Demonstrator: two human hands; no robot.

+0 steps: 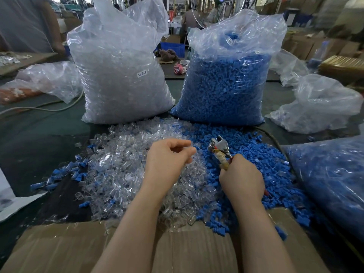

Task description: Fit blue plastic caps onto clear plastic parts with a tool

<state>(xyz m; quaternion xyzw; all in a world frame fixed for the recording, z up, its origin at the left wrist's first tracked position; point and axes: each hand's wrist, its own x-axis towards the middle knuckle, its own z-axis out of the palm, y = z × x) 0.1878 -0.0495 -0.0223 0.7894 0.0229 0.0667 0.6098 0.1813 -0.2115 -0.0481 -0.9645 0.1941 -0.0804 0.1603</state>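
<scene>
Cardboard [59,247] is laid nearest. Tool [219,149] is gripped by right hand [241,179] over blue caps [262,160]. Left hand [167,156] is curled above clear parts [118,170]; whether anything is pinched cannot be told. 2 bags [122,75] behind.

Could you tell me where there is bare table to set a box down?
Bare table lies left of the clear pile, before the clear bag. A narrow strip runs between the bags. Crowded: both piles, where the hands work, and right by the blue bag.

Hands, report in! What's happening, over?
Left hand pinching small clear plastic part. Right hand gripping metal plier-like tool. Loose blue plastic caps beside it. Nothing blocking.
</scene>
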